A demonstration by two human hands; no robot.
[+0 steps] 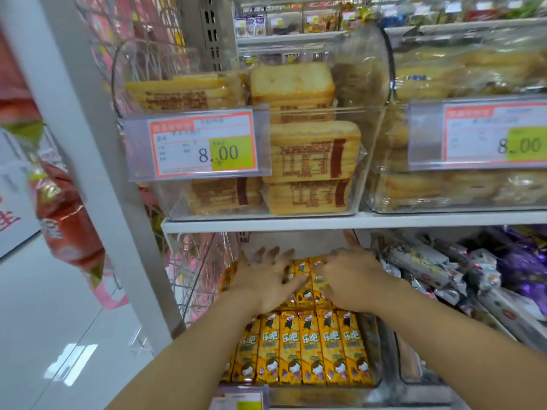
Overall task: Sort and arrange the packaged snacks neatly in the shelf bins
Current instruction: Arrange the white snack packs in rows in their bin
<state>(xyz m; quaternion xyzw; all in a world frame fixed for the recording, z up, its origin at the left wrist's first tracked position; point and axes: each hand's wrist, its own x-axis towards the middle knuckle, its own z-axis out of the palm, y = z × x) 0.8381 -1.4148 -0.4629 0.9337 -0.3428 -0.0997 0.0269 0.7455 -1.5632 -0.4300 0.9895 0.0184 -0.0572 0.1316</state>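
Note:
Yellow snack packs (307,347) with a cartoon figure stand side by side in a neat front row inside a clear lower-shelf bin (376,353). More of the same packs (305,279) lie in a back row under my hands. My left hand (266,279) lies flat on the back row with its fingers spread. My right hand (346,276) rests on the packs beside it, fingers curled down over their tops and thumb raised. Whether it pinches a pack is hidden.
Above, a clear bin (349,208) holds stacked toast-slice packs (313,152) behind an 8.00 price tag (201,143). A second bin (461,202) stands to its right. Silver and purple wrapped snacks (461,270) fill the neighbouring lower bin. A white upright post (97,161) and a wire rack (192,279) are at left.

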